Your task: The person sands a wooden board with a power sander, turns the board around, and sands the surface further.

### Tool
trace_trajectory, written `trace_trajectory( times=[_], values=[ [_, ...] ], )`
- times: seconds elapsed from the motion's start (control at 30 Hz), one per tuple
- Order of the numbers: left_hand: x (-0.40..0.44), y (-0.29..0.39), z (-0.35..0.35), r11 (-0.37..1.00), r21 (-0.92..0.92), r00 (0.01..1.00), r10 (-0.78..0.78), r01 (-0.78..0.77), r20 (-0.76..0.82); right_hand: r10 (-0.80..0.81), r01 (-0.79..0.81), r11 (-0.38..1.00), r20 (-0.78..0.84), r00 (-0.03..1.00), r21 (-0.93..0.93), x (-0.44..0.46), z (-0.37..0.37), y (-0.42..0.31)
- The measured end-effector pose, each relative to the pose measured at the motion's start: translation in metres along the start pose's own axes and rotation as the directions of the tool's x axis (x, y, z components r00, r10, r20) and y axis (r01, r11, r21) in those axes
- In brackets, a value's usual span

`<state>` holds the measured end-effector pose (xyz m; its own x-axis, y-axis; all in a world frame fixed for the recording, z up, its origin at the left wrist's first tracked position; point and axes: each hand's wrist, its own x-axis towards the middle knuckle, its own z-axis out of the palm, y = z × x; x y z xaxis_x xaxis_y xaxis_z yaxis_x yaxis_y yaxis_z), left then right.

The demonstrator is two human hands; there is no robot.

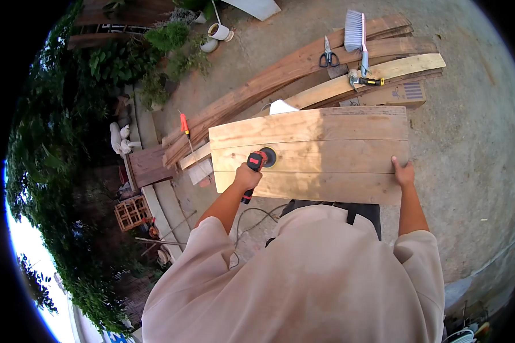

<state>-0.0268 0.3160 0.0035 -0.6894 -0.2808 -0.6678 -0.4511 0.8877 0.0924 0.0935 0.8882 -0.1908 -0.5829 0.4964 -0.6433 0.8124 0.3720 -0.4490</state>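
A cordless sander (256, 163) with a red and black body is held by its handle in my left hand (247, 177). Its round dark pad sits on the left part of a wooden panel (355, 154) made of several planks side by side. My right hand (404, 171) grips the panel's right edge near the lower corner, thumb and fingers at the rim; some fingers are hidden. Sunlight falls on the panel's left half, and shade covers its right half.
Long planks (240, 94) lie beyond the panel, bearing scissors (328, 56), a brush (355, 34) and a hammer (366, 81). A cardboard box (409, 94) lies underneath. Left are an orange-handled tool (184, 123), a wooden crate (133, 213) and plants (166, 37). A cable (243, 217) crosses the concrete.
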Motion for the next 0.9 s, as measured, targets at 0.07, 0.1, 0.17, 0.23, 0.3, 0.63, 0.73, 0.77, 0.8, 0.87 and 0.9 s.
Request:
trace_trajectory(
  times=[0.07,0.1,0.17,0.23,0.3,0.63,0.73,0.77,0.8,0.87,0.9],
  values=[
    [0.008,-0.013,-0.006,0.999,0.052,0.997,-0.004,0.008,-0.074,-0.008,0.008,1.000,0.000,1.000,0.001,0.002,0.000,0.002],
    [0.008,-0.015,-0.003,1.000,-0.013,0.998,-0.019,0.018,-0.063,-0.012,0.012,1.000,0.000,1.000,0.002,0.002,0.001,0.003],
    [0.000,-0.010,0.001,0.989,-0.139,0.998,-0.049,0.043,-0.041,-0.024,0.023,1.000,-0.070,0.997,-0.017,0.006,0.009,0.009],
    [-0.017,0.017,0.009,0.970,-0.240,0.999,-0.048,0.049,0.010,-0.034,0.033,0.999,-0.069,0.997,-0.016,0.005,0.012,0.010],
    [-0.022,0.029,0.017,0.987,-0.160,0.999,-0.004,0.009,0.037,-0.047,0.047,0.999,0.000,0.999,-0.002,0.005,0.002,0.008],
    [-0.020,0.025,0.014,0.979,-0.192,0.998,-0.063,0.065,0.016,-0.044,0.044,0.999,-0.046,0.998,-0.003,0.003,0.004,0.003],
    [-0.025,0.030,0.021,0.962,-0.269,0.998,-0.046,0.055,0.041,-0.050,0.051,0.999,-0.029,0.998,0.018,0.008,0.007,0.011],
    [-0.019,0.025,0.016,0.940,-0.329,0.996,-0.078,0.087,0.042,-0.052,0.052,0.999,-0.028,0.998,0.014,0.009,0.006,0.012],
    [-0.016,0.025,0.006,0.914,-0.387,0.993,-0.109,0.119,0.046,-0.051,0.052,0.999,-0.026,0.998,0.011,0.009,0.007,0.012],
    [0.000,0.011,-0.015,0.813,-0.542,0.976,-0.190,0.216,0.104,-0.032,0.031,0.999,-0.041,0.999,-0.028,0.010,0.009,0.013],
    [0.008,0.001,-0.022,0.782,-0.577,0.971,-0.215,0.235,0.104,-0.022,0.019,0.999,-0.050,0.999,-0.047,0.009,0.009,0.011]
  ],
)
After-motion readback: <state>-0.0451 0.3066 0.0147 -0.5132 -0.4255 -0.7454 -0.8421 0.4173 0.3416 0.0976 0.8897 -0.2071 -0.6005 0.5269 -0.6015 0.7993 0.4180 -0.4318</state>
